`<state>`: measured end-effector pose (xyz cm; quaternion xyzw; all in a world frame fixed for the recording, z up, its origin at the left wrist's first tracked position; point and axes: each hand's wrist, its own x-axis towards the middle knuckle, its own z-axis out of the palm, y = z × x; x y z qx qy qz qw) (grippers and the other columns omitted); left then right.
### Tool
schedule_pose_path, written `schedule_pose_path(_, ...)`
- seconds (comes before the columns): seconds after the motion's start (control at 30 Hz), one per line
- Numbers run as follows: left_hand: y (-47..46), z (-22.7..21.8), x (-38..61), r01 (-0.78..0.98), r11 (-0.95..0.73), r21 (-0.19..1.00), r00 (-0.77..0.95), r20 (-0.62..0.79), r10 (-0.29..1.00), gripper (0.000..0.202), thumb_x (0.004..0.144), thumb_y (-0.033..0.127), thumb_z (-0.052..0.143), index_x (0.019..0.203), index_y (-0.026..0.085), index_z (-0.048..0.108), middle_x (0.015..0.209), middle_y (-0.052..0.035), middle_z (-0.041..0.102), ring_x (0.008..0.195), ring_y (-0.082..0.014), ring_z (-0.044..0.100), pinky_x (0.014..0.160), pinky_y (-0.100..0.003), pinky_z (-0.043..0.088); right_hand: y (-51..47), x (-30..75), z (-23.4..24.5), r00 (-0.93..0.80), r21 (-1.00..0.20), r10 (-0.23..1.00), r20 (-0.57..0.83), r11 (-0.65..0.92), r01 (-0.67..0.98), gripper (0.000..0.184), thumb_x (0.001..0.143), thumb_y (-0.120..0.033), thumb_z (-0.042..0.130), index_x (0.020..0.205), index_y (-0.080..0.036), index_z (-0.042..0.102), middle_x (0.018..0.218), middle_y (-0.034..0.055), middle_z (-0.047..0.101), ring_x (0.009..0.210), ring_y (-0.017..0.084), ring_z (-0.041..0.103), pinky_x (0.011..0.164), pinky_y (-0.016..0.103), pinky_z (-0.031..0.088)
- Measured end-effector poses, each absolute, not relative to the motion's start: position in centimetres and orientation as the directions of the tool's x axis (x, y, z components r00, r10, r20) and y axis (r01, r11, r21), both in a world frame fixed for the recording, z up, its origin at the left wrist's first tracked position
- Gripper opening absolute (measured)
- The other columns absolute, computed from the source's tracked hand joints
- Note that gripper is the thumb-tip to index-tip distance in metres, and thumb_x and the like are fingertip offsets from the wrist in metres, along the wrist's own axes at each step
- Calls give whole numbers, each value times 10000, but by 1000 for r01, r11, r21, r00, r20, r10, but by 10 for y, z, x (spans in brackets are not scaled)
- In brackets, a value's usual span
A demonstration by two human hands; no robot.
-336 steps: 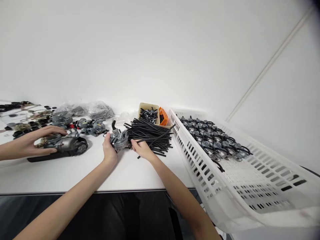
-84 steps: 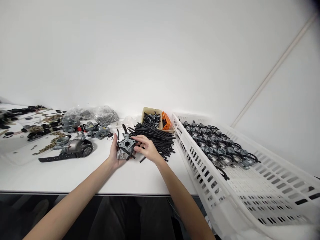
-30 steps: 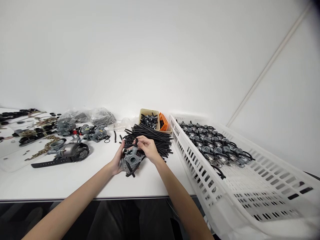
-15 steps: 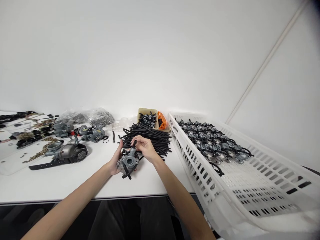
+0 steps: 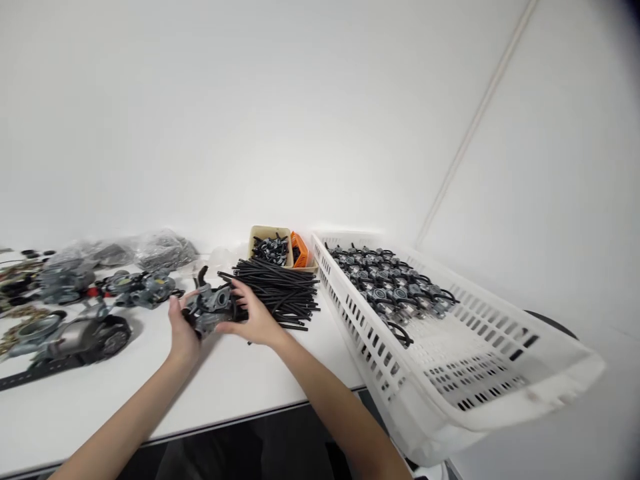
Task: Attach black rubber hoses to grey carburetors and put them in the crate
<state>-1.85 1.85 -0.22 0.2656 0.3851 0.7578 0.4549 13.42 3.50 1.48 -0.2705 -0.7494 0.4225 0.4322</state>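
Observation:
A grey metal carburetor point(image 5: 216, 300) with a black rubber piece sticking up from its top is held above the white table. My left hand point(image 5: 184, 333) grips its left side, thumb up. On the other side my right hand point(image 5: 253, 317) has its thumb along the lower edge and its fingers around the right side. Just behind the right hand lies a pile of black rubber hoses point(image 5: 280, 288). The fingers behind the carburetor are partly hidden.
On the right stands a long white crate point(image 5: 345, 320) holding rows of carburetors point(image 5: 385, 275). Behind the hoses are a cream bin point(image 5: 255, 231) of small parts and an orange basket point(image 5: 301, 250). Leftward lie a wristwatch point(image 5: 114, 339), loose carburetors point(image 5: 155, 287) and plastic bags point(image 5: 165, 250).
The view has swung to the right. My right hand has moved from the black rubber piece at the top down to the carburetor's right side, and the carburetor has turned in my hands.

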Motion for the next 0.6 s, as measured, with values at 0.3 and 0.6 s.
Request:
schedule_pose_path(0.3, 26, -12, -20, -258, -431, 865, -439, 293, 849, 478, 701, 712, 566, 967, 321, 635, 1132, 9, 642, 1174, -296, 514, 927, -372, 484, 33, 130, 4, -324, -854, 811, 488, 520, 15, 807, 558, -423, 872, 1272, -284, 524, 1071, 42, 686, 1023, 236, 664, 921, 384, 526)
schedule_pose_path(0.6, 26, -19, -25, -77, -469, 880, -243, 439, 865, 618, 740, 683, 548, 1232, 316, 474, 1416, -51, 432, 1018, -264, 583, 763, -384, 551, -6, 154, 60, 131, -763, 786, 604, 618, -191, 789, 552, -377, 879, 1240, -222, 525, 1122, 97, 696, 1035, 276, 666, 897, 414, 559)
